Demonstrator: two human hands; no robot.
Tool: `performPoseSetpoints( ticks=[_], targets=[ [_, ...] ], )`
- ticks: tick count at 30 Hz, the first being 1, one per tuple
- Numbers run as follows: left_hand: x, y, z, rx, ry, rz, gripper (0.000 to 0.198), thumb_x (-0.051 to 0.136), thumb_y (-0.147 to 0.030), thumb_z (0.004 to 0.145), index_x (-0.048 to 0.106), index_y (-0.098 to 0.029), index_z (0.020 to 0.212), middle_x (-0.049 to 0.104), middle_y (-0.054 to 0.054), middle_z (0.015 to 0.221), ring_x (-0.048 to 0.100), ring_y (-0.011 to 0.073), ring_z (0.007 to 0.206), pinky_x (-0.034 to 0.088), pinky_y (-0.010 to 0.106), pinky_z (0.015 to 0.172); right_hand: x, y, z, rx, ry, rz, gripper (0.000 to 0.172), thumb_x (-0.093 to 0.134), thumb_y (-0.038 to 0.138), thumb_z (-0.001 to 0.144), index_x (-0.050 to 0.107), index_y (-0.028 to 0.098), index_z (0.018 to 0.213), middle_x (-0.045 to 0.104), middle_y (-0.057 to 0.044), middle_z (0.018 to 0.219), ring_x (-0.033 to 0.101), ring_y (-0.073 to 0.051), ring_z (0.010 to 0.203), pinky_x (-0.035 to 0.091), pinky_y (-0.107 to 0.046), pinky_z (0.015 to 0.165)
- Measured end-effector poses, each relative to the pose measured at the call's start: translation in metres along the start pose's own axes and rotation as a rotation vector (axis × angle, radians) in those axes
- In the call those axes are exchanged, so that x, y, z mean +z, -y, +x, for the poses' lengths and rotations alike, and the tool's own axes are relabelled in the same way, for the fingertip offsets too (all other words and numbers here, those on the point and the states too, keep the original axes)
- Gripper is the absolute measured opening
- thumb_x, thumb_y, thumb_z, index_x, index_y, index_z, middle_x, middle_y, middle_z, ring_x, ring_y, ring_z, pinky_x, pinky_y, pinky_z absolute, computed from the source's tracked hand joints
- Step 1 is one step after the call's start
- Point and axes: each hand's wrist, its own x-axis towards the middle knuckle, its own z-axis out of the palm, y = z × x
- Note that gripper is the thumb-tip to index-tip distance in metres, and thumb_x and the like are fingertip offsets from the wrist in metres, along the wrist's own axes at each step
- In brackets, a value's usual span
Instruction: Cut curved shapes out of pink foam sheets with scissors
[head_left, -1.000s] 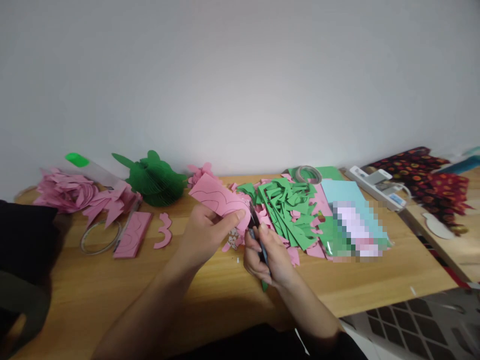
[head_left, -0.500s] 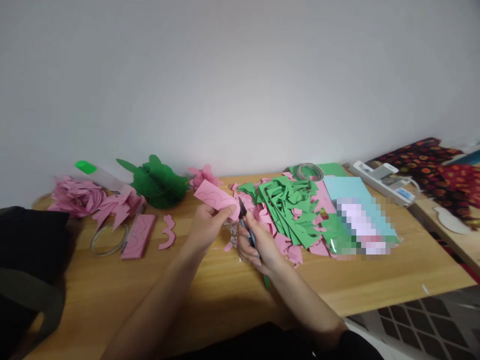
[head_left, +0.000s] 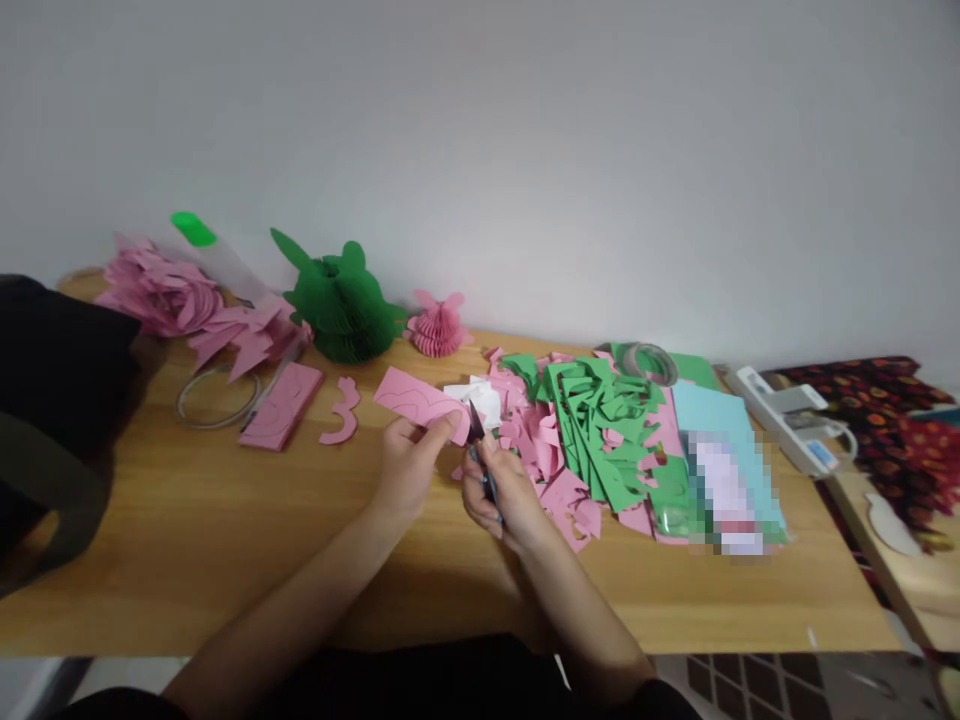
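Note:
My left hand (head_left: pixel 411 462) pinches a strip of pink paper (head_left: pixel 411 394) that has a wavy line drawn on it. In my right hand (head_left: pixel 504 492) is a pair of scissors (head_left: pixel 477 424), its dark blades at the strip's right end; how far apart the blades are I cannot make out. Behind the strip lies a crumpled white tissue (head_left: pixel 480 398). To the left of my hands rest a cut wavy pink paper piece (head_left: pixel 346 412) and a folded stack of pink paper (head_left: pixel 282 406) with drawn outlines.
A heap of green paper scraps (head_left: pixel 600 430) and pink scraps lies right of my hands. A green honeycomb paper figure (head_left: pixel 341 305) and a smaller pink one (head_left: pixel 438 325) stand by the wall. Tape (head_left: pixel 649 364), light blue paper (head_left: pixel 712 410) and a power strip (head_left: pixel 787 420) lie farther right.
The view has tilted and shifted, so the table's front edge now shows. Both hands still hold the paper and scissors, with the blades still at the strip's right end.

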Motion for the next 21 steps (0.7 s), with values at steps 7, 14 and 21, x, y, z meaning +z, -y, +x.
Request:
performPoseSetpoints(
  ticks=[7,14,21],
  targets=[
    [0.0024,-0.0114,-0.0061,0.056,-0.108,0.064,0.041,0.070,-0.027,0.067,0.038,-0.021,0.042,0.034,-0.007,0.040,0.032,0.0087,0.043,0.028,0.024,0.041,0.0021,0.0013,-0.0024,-0.016,-0.016,-0.056,0.055,0.055,0.073,0.078,0.041,0.023,0.060,0.031,0.012,0.028,0.016,-0.005,0.020,0.012,-0.018,0.024],
    [0.0030,-0.0118,-0.0062,0.056,-0.090,0.065,0.036,0.069,-0.024,0.068,0.045,-0.020,0.042,0.043,-0.007,0.042,0.038,0.0088,0.043,0.032,0.023,0.045,-0.0004,-0.0020,-0.0041,-0.033,-0.017,-0.063,0.054,0.052,0.070,0.083,0.041,0.023,0.059,0.028,0.012,0.029,0.015,-0.005,0.021,0.012,-0.018,0.023],
    [0.0015,-0.0083,-0.0057,0.083,-0.058,-0.007,0.014,0.070,-0.021,0.072,0.065,-0.020,0.059,0.067,-0.001,0.064,0.059,0.0141,0.062,0.048,0.025,0.062,-0.0007,-0.0011,-0.0053,-0.020,-0.030,-0.063,0.053,0.052,0.069,0.083,0.042,0.023,0.061,0.027,0.012,0.030,0.014,-0.005,0.022,0.013,-0.019,0.024]
  ],
)
